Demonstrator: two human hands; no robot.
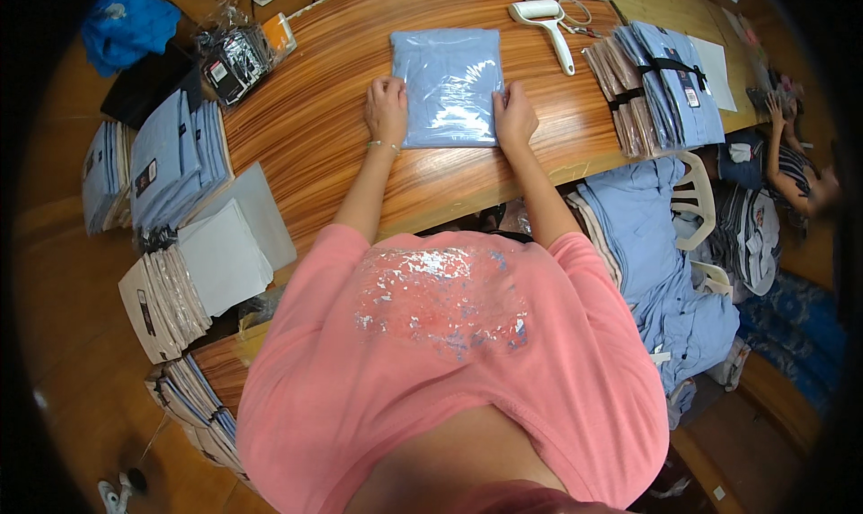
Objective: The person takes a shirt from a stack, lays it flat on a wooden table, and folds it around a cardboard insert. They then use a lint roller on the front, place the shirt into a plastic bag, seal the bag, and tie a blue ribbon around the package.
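A folded light-blue garment in a clear plastic bag [449, 82] lies flat on the wooden table in front of me, its film shining with reflections. My left hand [387, 109] is closed on the bag's left edge, fingers curled at the plastic. On the opposite edge my right hand [515, 116] is closed too, its thumb along the side of the bag. Some of the fingertips are hidden.
Bagged blue garments [166, 168] and beige ones [162, 303] are stacked at left, beside white sheets [225, 258]. A lint roller [557, 42] and strapped bundles [670, 87] lie at right. Loose blue garments [647, 244] drape by a chair [697, 199]. Another person [791, 163] is at far right.
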